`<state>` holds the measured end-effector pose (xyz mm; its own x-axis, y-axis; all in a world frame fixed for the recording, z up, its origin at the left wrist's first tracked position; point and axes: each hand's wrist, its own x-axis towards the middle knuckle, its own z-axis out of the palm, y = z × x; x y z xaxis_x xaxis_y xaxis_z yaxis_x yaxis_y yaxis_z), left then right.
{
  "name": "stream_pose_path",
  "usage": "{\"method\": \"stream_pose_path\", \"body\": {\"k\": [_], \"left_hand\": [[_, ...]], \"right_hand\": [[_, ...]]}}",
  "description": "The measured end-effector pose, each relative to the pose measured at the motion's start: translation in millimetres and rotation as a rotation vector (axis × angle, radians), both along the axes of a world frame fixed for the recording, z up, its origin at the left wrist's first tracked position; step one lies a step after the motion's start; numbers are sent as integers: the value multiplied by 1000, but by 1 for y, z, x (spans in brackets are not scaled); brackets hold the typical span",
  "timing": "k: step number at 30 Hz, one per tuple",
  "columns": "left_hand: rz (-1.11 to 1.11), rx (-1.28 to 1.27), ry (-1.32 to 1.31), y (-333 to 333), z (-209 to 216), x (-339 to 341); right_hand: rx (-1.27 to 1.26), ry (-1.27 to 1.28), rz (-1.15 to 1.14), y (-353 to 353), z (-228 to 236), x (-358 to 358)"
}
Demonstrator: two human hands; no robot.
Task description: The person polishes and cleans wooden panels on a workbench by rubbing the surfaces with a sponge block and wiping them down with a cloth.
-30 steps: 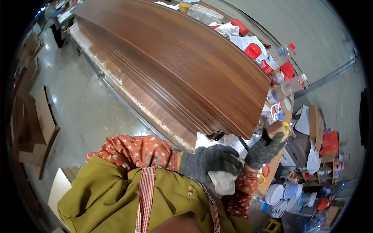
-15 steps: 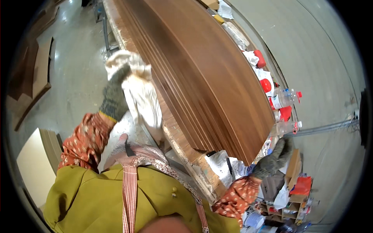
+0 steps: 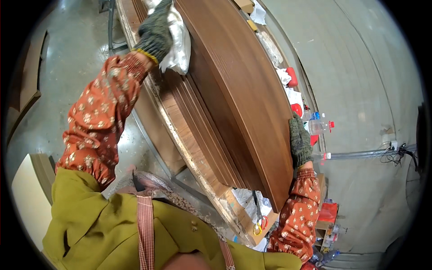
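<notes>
My left hand [image 3: 155, 36], in a dark grey knit glove, grips a bunched white cloth [image 3: 179, 45]. It presses the cloth onto the grooved left side of a long brown wooden panel [image 3: 238, 85]. On the opposite side, my right hand [image 3: 300, 141], gloved the same way, holds the panel's long right edge, its fingers partly hidden against that edge. The panel lies lengthwise on a worn wooden workbench [image 3: 173, 114], whose left part shows bare.
Scissors [image 3: 258, 225] with red and yellow handles lie by the panel's near end. Plastic bottles [image 3: 318, 127], red objects [image 3: 292, 77] and papers line the right side. Pale boards [image 3: 29, 180] stand at lower left, a brown board [image 3: 31, 76] farther off.
My left hand has carried the cloth from beside the bench up onto the panel's grooved side. My right hand has moved from beyond the near corner up to the right edge. The view has shifted.
</notes>
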<state>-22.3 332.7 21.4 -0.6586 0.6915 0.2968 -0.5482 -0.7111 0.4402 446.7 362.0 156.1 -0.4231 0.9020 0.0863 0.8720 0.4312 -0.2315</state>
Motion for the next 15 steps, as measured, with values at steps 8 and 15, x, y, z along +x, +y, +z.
{"method": "stream_pose_path", "body": {"k": [8, 15], "left_hand": [[-250, 265, -240, -3, 2, 108], [-975, 1000, -842, -139, 21, 340]], "right_hand": [[262, -374, 286, -3, -3, 21], [317, -346, 365, -10, 2, 5]]}}
